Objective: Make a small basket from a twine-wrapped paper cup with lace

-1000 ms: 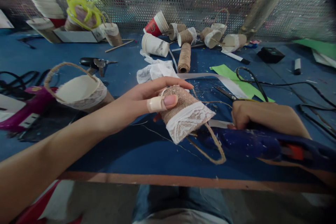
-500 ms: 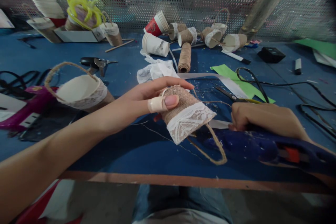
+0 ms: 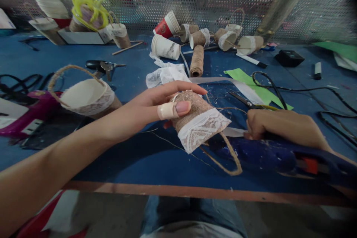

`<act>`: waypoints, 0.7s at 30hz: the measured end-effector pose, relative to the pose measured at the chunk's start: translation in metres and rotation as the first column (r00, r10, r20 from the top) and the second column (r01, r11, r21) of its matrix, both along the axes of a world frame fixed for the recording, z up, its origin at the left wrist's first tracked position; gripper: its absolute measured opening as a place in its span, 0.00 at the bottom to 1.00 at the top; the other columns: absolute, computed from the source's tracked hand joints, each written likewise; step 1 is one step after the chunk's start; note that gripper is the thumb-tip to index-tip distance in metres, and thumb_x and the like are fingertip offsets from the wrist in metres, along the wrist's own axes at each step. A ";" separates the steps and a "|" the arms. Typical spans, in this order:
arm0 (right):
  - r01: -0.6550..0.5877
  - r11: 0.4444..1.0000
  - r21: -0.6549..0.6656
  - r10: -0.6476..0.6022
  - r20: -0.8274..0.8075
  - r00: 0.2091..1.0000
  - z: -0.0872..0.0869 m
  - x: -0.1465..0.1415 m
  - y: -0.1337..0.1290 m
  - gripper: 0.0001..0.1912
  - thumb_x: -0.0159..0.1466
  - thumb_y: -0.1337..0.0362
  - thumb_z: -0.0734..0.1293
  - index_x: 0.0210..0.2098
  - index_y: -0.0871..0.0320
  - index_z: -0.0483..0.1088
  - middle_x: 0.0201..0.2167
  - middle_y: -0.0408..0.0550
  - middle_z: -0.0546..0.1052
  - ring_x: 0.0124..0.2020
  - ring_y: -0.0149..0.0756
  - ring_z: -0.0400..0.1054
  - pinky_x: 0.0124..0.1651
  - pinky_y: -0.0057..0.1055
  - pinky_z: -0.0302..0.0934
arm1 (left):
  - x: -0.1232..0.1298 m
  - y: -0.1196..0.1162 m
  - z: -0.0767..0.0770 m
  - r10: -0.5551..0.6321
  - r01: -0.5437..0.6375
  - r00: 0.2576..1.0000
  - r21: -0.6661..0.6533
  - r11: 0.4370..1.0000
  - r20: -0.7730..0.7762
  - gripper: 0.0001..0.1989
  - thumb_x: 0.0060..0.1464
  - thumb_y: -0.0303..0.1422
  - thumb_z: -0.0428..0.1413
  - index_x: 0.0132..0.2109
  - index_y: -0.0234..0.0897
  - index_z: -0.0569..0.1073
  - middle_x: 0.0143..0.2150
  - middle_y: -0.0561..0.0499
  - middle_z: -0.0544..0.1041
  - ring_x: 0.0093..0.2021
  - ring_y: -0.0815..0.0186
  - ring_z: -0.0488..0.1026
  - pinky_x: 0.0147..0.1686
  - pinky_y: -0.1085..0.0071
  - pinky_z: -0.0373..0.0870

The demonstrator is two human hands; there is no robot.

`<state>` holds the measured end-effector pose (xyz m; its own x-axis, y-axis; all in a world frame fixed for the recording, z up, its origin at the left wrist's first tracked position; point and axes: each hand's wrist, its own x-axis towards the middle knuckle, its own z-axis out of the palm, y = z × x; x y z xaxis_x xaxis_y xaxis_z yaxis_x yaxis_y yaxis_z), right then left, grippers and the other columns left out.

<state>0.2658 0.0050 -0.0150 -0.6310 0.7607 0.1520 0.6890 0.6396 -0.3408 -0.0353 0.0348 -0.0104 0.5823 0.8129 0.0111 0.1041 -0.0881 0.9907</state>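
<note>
My left hand (image 3: pixel 156 102), with a plaster on its thumb, grips a twine-wrapped cup (image 3: pixel 191 109) that lies tilted over the table. White lace (image 3: pixel 205 130) bands the cup's rim, and a twine handle (image 3: pixel 235 160) loops out toward the table's front edge. From the cup's far side a thin strand of twine (image 3: pixel 230 108) runs to my right hand (image 3: pixel 276 124), whose closed fingers pinch it. A blue glue gun (image 3: pixel 267 154) with a red part is just in front of my right hand, its nozzle end hidden near the cup.
A larger lace-trimmed cup (image 3: pixel 86 96) and a purple glue gun (image 3: pixel 33 113) are at left. Scissors (image 3: pixel 245 101) lie by green paper (image 3: pixel 251 85). Behind are a twine roll (image 3: pixel 197 61), paper cups (image 3: pixel 166 47) and several wrapped cups. Black cables (image 3: pixel 306 88) trail at right.
</note>
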 end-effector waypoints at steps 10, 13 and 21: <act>-0.065 0.997 -0.041 0.052 -0.257 0.965 -0.003 0.004 0.000 0.11 0.61 0.73 0.57 0.28 0.50 0.62 0.25 0.40 0.71 0.31 0.37 0.69 0.33 0.36 0.58 | 0.001 -0.002 0.002 0.032 -0.032 0.999 -0.003 0.999 0.004 0.19 0.60 0.45 0.62 0.56 0.49 0.78 0.49 0.50 0.79 0.41 0.61 0.76 0.28 0.75 0.68; -0.061 0.998 -0.034 0.051 -0.236 0.971 -0.003 0.004 0.000 0.10 0.60 0.72 0.58 0.29 0.50 0.62 0.27 0.41 0.72 0.32 0.38 0.70 0.34 0.37 0.59 | 0.001 -0.002 0.001 0.026 -0.026 0.999 0.004 1.000 0.020 0.18 0.60 0.45 0.62 0.56 0.50 0.79 0.49 0.51 0.80 0.40 0.63 0.75 0.28 0.75 0.68; -0.070 0.994 -0.088 0.047 -0.234 0.971 -0.001 0.001 0.001 0.12 0.61 0.74 0.57 0.28 0.51 0.64 0.27 0.42 0.73 0.35 0.36 0.73 0.35 0.37 0.62 | -0.001 0.000 0.000 -0.004 0.005 1.000 0.035 0.999 -0.026 0.19 0.62 0.45 0.60 0.59 0.51 0.76 0.49 0.51 0.80 0.42 0.61 0.76 0.30 0.74 0.68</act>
